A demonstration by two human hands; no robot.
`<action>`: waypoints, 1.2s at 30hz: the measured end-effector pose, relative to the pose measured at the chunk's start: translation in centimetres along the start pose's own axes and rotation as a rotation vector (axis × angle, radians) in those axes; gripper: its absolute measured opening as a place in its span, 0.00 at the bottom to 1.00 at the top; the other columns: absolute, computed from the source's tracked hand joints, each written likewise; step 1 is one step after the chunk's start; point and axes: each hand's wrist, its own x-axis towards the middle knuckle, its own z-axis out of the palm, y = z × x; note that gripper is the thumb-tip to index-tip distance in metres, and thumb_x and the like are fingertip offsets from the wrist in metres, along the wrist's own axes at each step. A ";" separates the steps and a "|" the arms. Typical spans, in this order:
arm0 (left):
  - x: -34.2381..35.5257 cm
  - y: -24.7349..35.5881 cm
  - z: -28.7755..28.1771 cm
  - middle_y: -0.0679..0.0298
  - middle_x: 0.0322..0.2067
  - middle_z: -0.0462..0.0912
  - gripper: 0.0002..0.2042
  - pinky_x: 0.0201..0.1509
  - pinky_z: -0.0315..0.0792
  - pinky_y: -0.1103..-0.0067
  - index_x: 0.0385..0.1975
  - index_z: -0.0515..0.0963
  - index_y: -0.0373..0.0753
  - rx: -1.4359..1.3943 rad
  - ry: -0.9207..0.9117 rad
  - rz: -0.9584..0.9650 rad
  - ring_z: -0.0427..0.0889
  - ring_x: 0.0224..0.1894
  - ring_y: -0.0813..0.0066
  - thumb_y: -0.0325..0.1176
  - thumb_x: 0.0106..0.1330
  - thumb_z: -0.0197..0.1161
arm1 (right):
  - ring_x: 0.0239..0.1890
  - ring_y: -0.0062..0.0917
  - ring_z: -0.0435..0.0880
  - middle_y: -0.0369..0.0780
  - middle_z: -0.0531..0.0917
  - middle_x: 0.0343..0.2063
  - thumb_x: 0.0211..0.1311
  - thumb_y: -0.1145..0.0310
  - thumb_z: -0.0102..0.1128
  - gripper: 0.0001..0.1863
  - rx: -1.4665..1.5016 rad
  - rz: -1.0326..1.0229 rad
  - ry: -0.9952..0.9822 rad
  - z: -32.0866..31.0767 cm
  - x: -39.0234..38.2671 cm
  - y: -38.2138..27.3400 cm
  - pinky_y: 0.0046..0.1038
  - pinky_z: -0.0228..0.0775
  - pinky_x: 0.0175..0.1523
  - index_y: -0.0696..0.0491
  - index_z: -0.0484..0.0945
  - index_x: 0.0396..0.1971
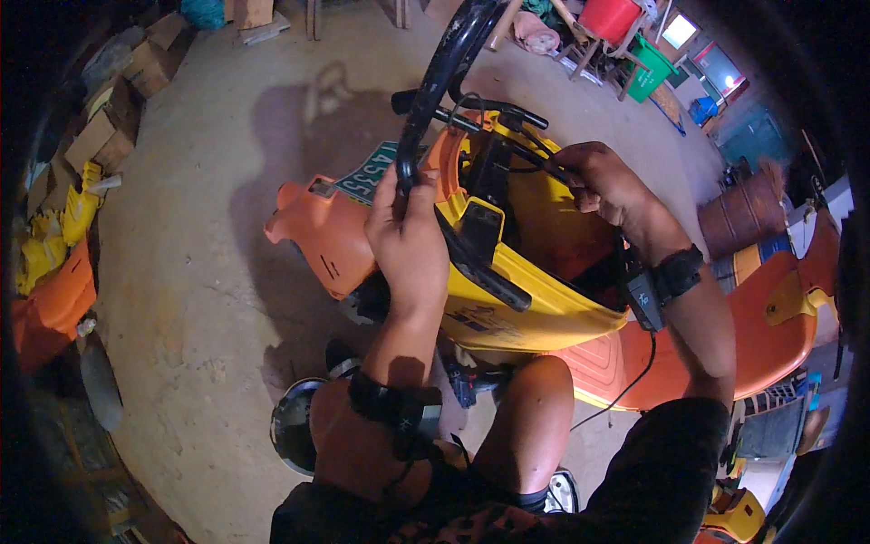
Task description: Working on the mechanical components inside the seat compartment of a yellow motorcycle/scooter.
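A black tubular metal frame (pixel 424 113) with bent bars stands over the tail of a small yellow and orange scooter (pixel 535 304). My left hand (pixel 408 240) is closed round the lower bend of its thick tube. On the other side, my right hand (pixel 603 181) has its fingers curled on a thin black bar that runs back to the frame. Whether that bar is part of the frame I cannot tell. A green plate (pixel 367 172) is on the orange end panel (pixel 322 240), left of my left hand. Between my hands, the yellow body is open at the top.
Below my knees lies a black power tool (pixel 464 385), beside a round dark bowl (pixel 294 426). Cardboard boxes (pixel 104 131) and yellow and orange panels (pixel 59 290) line the left side. A red bucket (pixel 609 20), a green bin (pixel 651 71) and a rusty drum (pixel 743 213) stand at right.
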 end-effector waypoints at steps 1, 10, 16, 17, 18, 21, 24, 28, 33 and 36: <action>0.0 0.0 0.0 0.69 0.30 0.78 0.07 0.40 0.65 0.85 0.37 0.76 0.32 -0.009 0.005 0.003 0.72 0.34 0.85 0.26 0.63 0.54 | 0.07 0.11 0.56 0.29 0.65 0.10 0.63 0.67 0.47 0.10 0.003 -0.005 -0.010 0.0 0.1 0.1 0.15 0.45 0.10 0.56 0.75 0.29; 0.0 -0.2 0.0 0.69 0.31 0.78 0.08 0.40 0.65 0.85 0.39 0.76 0.32 -0.013 -0.012 0.021 0.73 0.34 0.85 0.26 0.63 0.55 | 0.07 0.11 0.58 0.27 0.65 0.11 0.62 0.69 0.48 0.09 -0.131 -0.007 0.045 -2.6 1.2 0.4 0.15 0.46 0.10 0.54 0.76 0.37; 0.1 0.2 0.0 0.69 0.30 0.78 0.08 0.40 0.65 0.85 0.39 0.76 0.33 -0.033 -0.001 0.003 0.72 0.34 0.85 0.27 0.63 0.56 | 0.11 0.13 0.61 0.31 0.69 0.18 0.59 0.70 0.51 0.10 -0.363 -0.128 0.153 -7.2 7.0 2.3 0.17 0.50 0.13 0.55 0.75 0.40; 0.2 0.2 -0.2 0.70 0.30 0.78 0.07 0.39 0.65 0.85 0.39 0.76 0.33 -0.010 -0.001 0.013 0.71 0.33 0.85 0.26 0.63 0.55 | 0.12 0.14 0.63 0.32 0.69 0.20 0.59 0.69 0.52 0.11 -0.366 -0.141 0.177 -7.3 8.6 2.8 0.18 0.52 0.13 0.56 0.75 0.39; 0.1 -0.1 -0.1 0.70 0.30 0.77 0.07 0.39 0.65 0.85 0.39 0.76 0.34 0.003 -0.010 0.017 0.71 0.33 0.86 0.26 0.63 0.55 | 0.13 0.14 0.64 0.32 0.69 0.20 0.59 0.68 0.53 0.11 -0.335 -0.120 0.210 -7.4 9.3 2.8 0.18 0.53 0.14 0.56 0.75 0.40; 0.0 0.2 -0.1 0.72 0.28 0.76 0.08 0.37 0.64 0.86 0.39 0.76 0.34 0.048 -0.028 0.035 0.70 0.31 0.87 0.26 0.62 0.55 | 0.16 0.18 0.69 0.35 0.74 0.23 0.60 0.65 0.54 0.13 -0.331 -0.167 0.207 -7.8 11.8 2.8 0.20 0.59 0.17 0.57 0.74 0.41; 0.1 0.1 -0.5 0.73 0.28 0.76 0.08 0.35 0.63 0.86 0.39 0.76 0.35 0.043 -0.031 0.039 0.69 0.30 0.88 0.26 0.62 0.55 | 0.20 0.21 0.75 0.40 0.80 0.30 0.60 0.65 0.54 0.14 -0.307 -0.161 0.215 -6.8 13.8 1.5 0.21 0.64 0.20 0.57 0.73 0.42; -0.1 0.3 -0.1 0.73 0.28 0.76 0.08 0.36 0.64 0.87 0.40 0.76 0.34 0.008 -0.035 -0.006 0.69 0.31 0.88 0.26 0.63 0.55 | 0.21 0.20 0.75 0.39 0.81 0.29 0.60 0.65 0.54 0.14 -0.413 -0.308 0.349 -6.5 15.2 -0.3 0.20 0.64 0.21 0.57 0.73 0.42; 0.0 0.2 0.0 0.71 0.30 0.77 0.08 0.39 0.65 0.86 0.40 0.76 0.33 -0.019 -0.020 0.017 0.71 0.33 0.87 0.25 0.63 0.54 | 0.21 0.18 0.73 0.38 0.79 0.26 0.59 0.69 0.55 0.10 -0.177 -0.484 0.296 -4.6 14.8 -2.6 0.19 0.63 0.23 0.58 0.74 0.38; 0.1 -0.1 -0.2 0.70 0.31 0.78 0.08 0.41 0.66 0.85 0.39 0.76 0.33 -0.004 -0.026 0.015 0.73 0.34 0.86 0.25 0.63 0.54 | 0.21 0.19 0.74 0.38 0.79 0.23 0.58 0.71 0.55 0.08 -0.070 -0.631 0.260 -4.2 13.7 -3.4 0.20 0.63 0.23 0.60 0.74 0.35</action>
